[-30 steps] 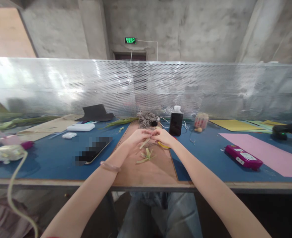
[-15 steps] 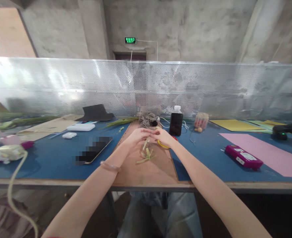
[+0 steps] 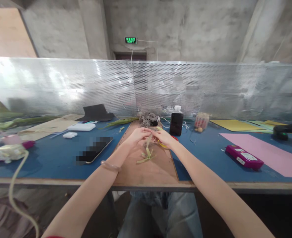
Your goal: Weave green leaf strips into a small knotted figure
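My left hand (image 3: pixel 140 135) and my right hand (image 3: pixel 163 137) meet over a brown board (image 3: pixel 146 173), fingertips pinched together. Between them they hold a pale green plant strip (image 3: pixel 148 141), which hangs down toward the board. Below it lie several short greenish plant scraps (image 3: pixel 148 156). The fingers hide the strip's upper end. Behind my right hand, a yellow and red curved thing (image 3: pixel 161 144) is partly covered. A tangle of grey string (image 3: pixel 148 118) rests just past the fingertips.
A phone (image 3: pixel 176 124) leans on a bottle (image 3: pixel 177 108) beyond my right hand, near a jar (image 3: pixel 201 121). Another phone (image 3: pixel 96 150) lies left of the board. On the right sit a magenta box (image 3: pixel 244 156) and pink paper (image 3: pixel 265 152). A perforated metal screen (image 3: pixel 86 86) closes the back.
The strip between my hands now hangs straighter and shows more of its width, its lower end near the scraps. Both hands stay in nearly the same place.
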`<state>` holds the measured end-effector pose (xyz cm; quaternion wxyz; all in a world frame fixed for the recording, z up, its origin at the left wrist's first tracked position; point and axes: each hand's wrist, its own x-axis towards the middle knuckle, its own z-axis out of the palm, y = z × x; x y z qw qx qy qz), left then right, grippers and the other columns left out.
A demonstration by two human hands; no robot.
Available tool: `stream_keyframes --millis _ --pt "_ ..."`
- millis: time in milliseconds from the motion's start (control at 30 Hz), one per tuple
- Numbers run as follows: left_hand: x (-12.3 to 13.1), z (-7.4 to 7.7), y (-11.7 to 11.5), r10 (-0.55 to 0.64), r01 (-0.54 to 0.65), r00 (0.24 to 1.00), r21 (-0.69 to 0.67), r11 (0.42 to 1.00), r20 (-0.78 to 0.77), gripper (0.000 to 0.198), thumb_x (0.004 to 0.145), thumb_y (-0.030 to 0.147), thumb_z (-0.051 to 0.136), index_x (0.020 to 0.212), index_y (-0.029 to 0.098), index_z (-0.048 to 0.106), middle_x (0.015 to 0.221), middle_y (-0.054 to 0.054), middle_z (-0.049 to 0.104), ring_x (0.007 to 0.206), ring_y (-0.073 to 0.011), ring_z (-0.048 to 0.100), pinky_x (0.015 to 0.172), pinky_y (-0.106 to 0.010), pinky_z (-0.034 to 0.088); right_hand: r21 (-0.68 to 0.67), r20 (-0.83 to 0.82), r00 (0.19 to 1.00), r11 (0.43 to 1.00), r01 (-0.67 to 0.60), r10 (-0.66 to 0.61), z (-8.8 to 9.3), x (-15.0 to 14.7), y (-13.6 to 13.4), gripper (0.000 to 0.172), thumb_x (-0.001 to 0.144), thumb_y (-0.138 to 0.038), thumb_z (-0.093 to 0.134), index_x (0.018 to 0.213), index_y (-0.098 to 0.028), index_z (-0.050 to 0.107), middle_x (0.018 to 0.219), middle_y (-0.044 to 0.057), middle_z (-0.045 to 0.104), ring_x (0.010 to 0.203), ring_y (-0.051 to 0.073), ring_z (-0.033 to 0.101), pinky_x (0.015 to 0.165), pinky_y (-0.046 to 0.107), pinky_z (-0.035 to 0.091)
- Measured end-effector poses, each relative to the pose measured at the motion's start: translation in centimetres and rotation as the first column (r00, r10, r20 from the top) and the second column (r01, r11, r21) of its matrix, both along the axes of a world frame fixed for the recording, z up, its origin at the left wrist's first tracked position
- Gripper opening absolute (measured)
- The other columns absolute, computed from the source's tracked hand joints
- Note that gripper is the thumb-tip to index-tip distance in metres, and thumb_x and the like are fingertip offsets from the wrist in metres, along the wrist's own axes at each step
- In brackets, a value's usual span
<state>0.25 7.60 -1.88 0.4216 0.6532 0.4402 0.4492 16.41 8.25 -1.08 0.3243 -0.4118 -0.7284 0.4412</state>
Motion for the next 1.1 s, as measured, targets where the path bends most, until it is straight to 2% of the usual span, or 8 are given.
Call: stream_keyframes --millis 300,1100 --pt "-0.14 -0.13 0.36 0.036 -0.035 0.999 0.041 0.999 -0.032 0.024 0.084 0.027 0.051 0.103 0.013 0.055 0.103 -0.007 0.058 0.086 -0.0178 0.058 0.073 -0.037 0.049 -0.032 -0.018 1.0 0.999 -0.01 0.01 0.5 0.08 -0.47 0.024 0.087 -0.03 0.048 0.103 -0.013 0.054 0.098 0.005 0.059 0.079 0.014 0.059 0.068 0.032 0.05" --pt "-0.05 -0.03 0.11 -0.038 0.036 0.998 0.036 0.999 0.053 0.026 0.084 0.027 0.051 0.106 0.014 0.053 0.104 -0.007 0.058 0.088 -0.0186 0.058 0.075 -0.038 0.049 -0.132 -0.189 0.981 0.99 -0.056 0.03 0.04 -0.13 0.26 0.026 0.087 -0.03 0.048 0.105 -0.013 0.053 0.099 0.006 0.058 0.081 0.015 0.059 0.069 0.033 0.05"
